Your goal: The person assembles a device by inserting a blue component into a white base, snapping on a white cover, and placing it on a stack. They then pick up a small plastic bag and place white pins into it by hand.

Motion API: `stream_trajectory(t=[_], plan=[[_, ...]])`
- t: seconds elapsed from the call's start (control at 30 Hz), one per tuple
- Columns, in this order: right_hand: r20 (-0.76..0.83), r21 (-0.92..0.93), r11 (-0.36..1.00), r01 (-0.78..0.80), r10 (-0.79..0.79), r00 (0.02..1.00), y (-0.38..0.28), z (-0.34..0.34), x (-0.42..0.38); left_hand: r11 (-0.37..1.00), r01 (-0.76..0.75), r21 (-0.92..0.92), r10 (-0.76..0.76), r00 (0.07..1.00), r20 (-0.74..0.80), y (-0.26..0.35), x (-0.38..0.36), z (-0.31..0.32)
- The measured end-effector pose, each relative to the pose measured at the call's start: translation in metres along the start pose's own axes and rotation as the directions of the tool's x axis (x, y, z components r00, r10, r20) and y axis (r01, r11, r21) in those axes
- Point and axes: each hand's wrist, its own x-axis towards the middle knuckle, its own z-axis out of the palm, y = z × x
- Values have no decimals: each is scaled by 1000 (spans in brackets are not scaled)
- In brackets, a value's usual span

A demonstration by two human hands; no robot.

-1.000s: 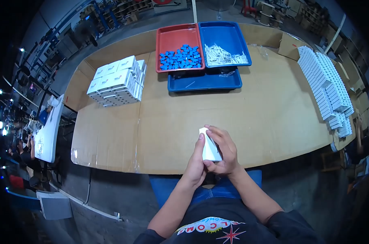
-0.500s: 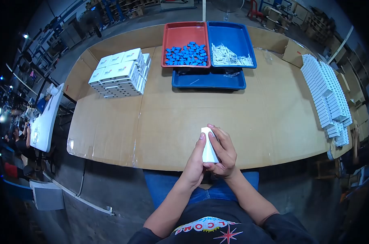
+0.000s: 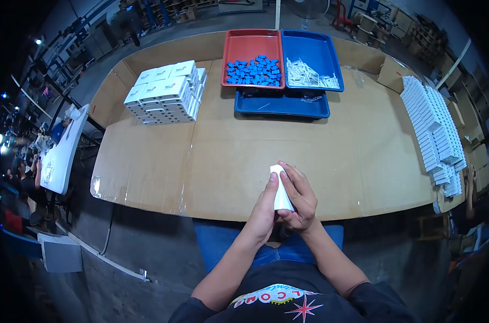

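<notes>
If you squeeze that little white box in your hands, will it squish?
Probably a bit. The small white box looks like thin card, so the left hand and right hand could dent it. It seems light, held by fingertips. Its flat sides should not roll.

Both hands, left hand [image 3: 264, 207] and right hand [image 3: 300, 198], clasp a small white box [image 3: 281, 192] (near the table [image 3: 228, 156] edge).
</notes>
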Motion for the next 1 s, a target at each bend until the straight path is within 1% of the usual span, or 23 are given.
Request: stream_trajectory(t=[0.03,0.13,0.23,0.33,0.37,0.47,0.57,0.73,0.83,0.93,0.97,1.0], plan=[[6,7,1000,-5,5,1000,-1,0,-1,1000,-3,-6,3,1000,-8,0,-1,0],[29,65,993,-93,92,995,-9,1,0,1000,25,1,-24,999,-40,-3,-2,-4],[33,32,997,-72,71,997,-3,5,-3,998,39,-51,-41,998,-36,-6,-1,-9],[-2,-4,997,-81,81,997,1,8,-5,996,37,-81,-40,998,-41,-10,1,-8],[-3,1,997,-79,79,997,3,9,-7,994,39,-98,-41,999,-17,-14,5,-13],[-6,-1,997,-73,73,997,11,9,-11,991,47,-128,-49,999,-19,-20,10,-15],[-8,-9,998,-62,62,998,16,5,-13,991,7,-134,-12,999,-37,-29,18,-12],[-12,8,997,-71,71,997,27,-1,-9,991,5,-131,-11,999,-48,-32,30,-7],[20,49,993,-111,110,994,36,-2,-6,989,-12,-144,2,997,-72,-33,40,-9],[111,101,977,-189,177,978,42,-5,2,987,-37,-157,18,993,-118,-29,50,-9],[135,105,965,-240,225,965,41,-6,5,986,-44,-161,22,990,-136,-27,53,-9],[158,107,951,-289,271,950,39,-9,10,992,-69,-101,55,989,-136,-26,58,-12]])
